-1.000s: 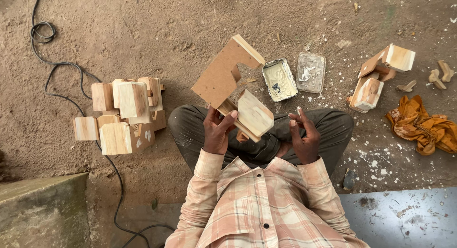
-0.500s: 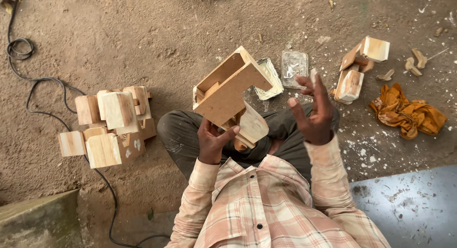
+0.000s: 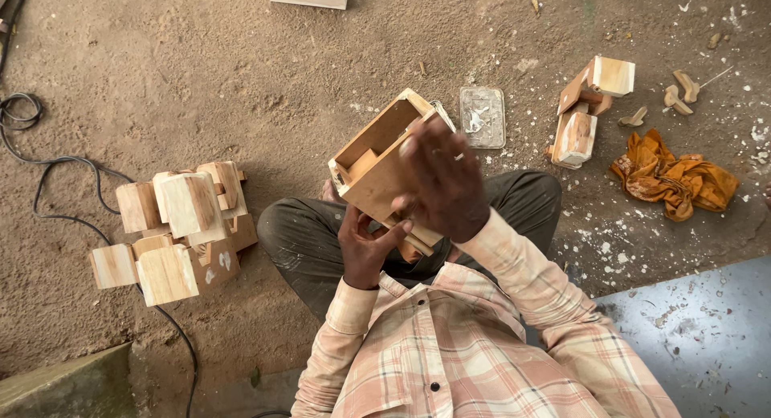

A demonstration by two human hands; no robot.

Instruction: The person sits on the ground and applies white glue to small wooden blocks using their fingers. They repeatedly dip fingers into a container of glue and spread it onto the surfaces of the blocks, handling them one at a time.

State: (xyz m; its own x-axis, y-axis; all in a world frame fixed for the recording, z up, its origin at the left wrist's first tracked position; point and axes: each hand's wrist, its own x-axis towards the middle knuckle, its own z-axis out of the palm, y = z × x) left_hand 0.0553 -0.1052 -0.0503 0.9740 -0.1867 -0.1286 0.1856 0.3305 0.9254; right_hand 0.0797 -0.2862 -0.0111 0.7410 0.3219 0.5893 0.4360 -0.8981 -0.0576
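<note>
while raised, wooden box (image 3: 377, 157) between left hand (image 3: 365, 249) and right hand (image 3: 442, 185)

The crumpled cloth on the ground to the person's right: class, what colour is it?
The cloth is orange-mustard, plain, no pattern; the head view shows it.

Your dirt floor (image 3: 201, 73) carries a pile of wooden blocks (image 3: 173, 229), a black cable (image 3: 48, 165), a flat metal tray (image 3: 482, 117), 2 wooden pieces (image 3: 590, 105), wood scraps (image 3: 683, 89) and an orange rag (image 3: 675, 181).
</note>
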